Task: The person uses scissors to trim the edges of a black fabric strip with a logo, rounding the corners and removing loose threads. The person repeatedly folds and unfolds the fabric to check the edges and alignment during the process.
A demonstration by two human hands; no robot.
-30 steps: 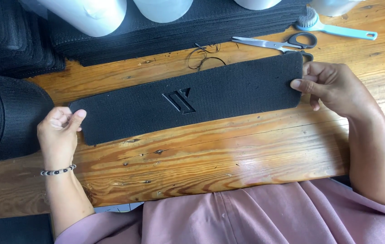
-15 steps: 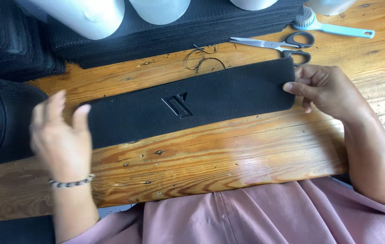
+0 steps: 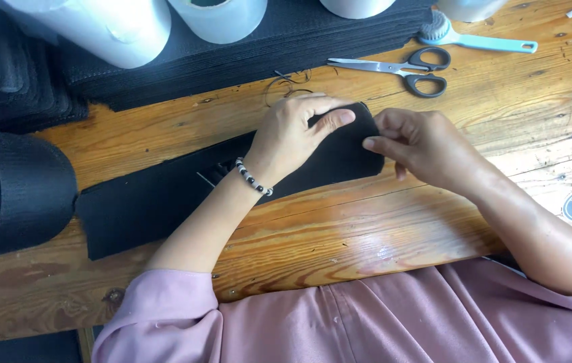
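A long black fabric strip (image 3: 145, 202) with a raised emblem lies across the wooden table (image 3: 340, 222). My left hand (image 3: 296, 131), with a bead bracelet at the wrist, reaches across and presses on the strip's right end. My right hand (image 3: 420, 144) pinches that same right end by its edge, fingertips almost meeting the left hand's. The emblem is mostly hidden under my left forearm.
Scissors (image 3: 403, 70) and a light-blue brush (image 3: 474, 37) lie at the back right. A stack of black fabric (image 3: 259, 54) with white rolls (image 3: 118, 27) on it runs along the back. A black roll (image 3: 10, 188) sits at the left. Loose threads (image 3: 286, 84) lie behind the strip.
My left hand has left the strip's left end and crossed over to its right end. The strip has slid leftward, and my right hand followed it inward.
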